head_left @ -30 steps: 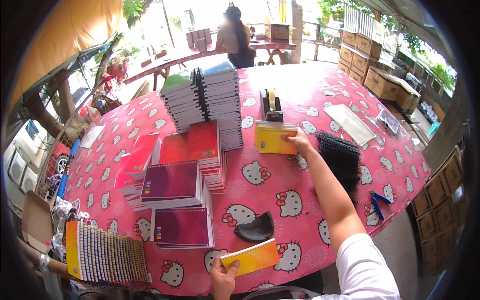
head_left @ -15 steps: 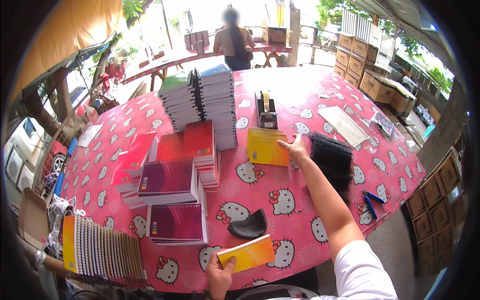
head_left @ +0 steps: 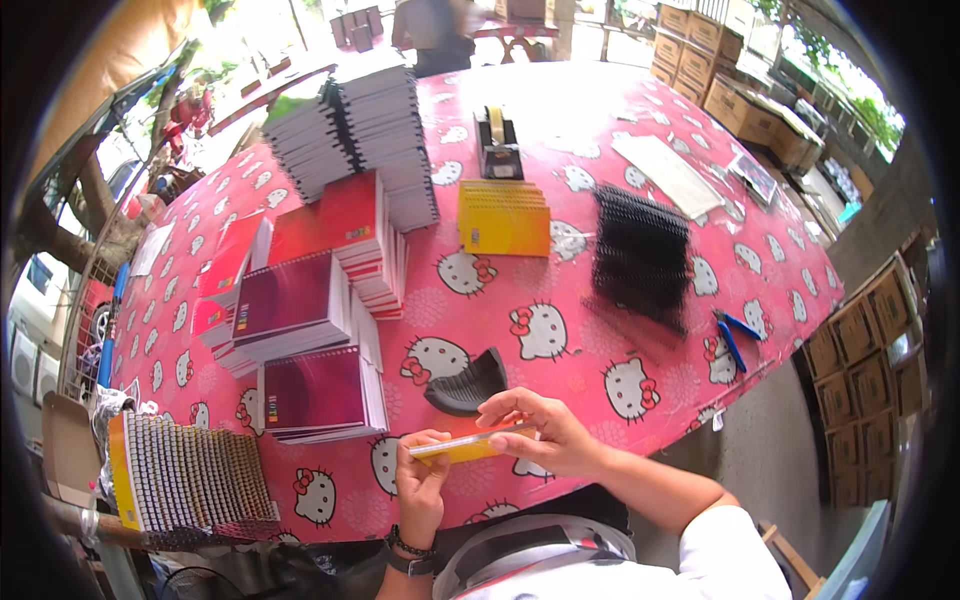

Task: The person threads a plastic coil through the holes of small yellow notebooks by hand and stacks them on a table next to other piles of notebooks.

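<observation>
A thin yellow-and-orange notebook [head_left: 468, 447] is held nearly edge-on above the table's front edge. My left hand [head_left: 420, 478], with a watch and a dark bracelet at the wrist, pinches its left end. On its right end lies my right hand [head_left: 552, 432], thumb and fingers closed around it. Just beyond the notebook rests a black curved, ribbed piece [head_left: 468, 382]. Farther off sits a fanned pile of yellow notebooks [head_left: 505, 225]. To the right of that pile lies a heap of black spiral coils [head_left: 640, 255]. Blue-handled cutting pliers [head_left: 735, 335] lie near the right edge.
Purple notebooks [head_left: 312, 390], red notebooks [head_left: 350, 215] and tall spiral-bound stacks [head_left: 385, 140] fill the left side. A row of bound notebooks [head_left: 195, 475] stands at the near left corner. A tape dispenser [head_left: 498, 145] sits farther back. Cardboard boxes [head_left: 860, 370] are piled beyond the table's right edge.
My right hand has left the yellow pile and come back to the notebook in my left hand. The notebook has tipped from showing its cover to nearly edge-on. The view has shifted downward.
</observation>
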Available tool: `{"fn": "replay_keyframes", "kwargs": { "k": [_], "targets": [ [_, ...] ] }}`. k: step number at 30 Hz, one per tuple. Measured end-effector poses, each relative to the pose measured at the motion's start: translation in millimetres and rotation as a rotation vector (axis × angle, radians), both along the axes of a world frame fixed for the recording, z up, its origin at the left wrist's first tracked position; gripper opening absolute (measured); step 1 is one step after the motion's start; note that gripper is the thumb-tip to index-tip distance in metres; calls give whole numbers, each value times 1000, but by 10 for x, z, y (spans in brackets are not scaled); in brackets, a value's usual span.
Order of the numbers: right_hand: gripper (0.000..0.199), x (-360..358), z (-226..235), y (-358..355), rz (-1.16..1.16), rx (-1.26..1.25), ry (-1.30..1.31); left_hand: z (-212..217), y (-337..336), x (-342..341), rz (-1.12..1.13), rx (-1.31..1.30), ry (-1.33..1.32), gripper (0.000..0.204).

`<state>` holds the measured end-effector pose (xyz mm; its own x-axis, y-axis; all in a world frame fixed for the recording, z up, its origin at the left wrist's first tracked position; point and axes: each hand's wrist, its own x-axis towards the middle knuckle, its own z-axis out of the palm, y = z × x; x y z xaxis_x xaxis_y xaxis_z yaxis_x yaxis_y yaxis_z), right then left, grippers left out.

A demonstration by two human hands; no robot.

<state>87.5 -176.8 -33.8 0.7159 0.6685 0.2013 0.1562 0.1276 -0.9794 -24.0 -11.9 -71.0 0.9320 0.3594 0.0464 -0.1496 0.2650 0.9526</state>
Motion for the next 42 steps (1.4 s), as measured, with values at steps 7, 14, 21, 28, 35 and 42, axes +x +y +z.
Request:
{"fn": "replay_keyframes", "kwargs": {
  "k": [7,14,21,28,35,42],
  "targets": [
    [21,-386,-291,171,-343,150,0,89,-248,-12,418,747,-119,44],
    [18,377,-174,-360,-410,-148,-578,312,-365,17,134,1352,-150,32],
    [23,1174,-322,-898,-648,-838,-860,373,-348,127,161,1312,-250,26],
    [15,1023,-260,-844,-453,-726,-834,304,-385,166,202,1317,-283,21],
    [24,330,213,-606,167,-377,-384,316,-346,170,206,1292,-187,26],
    [15,210,142,-593,75,-308,-426,360,-318,185,150,1291,-262,22]
  ]
}}
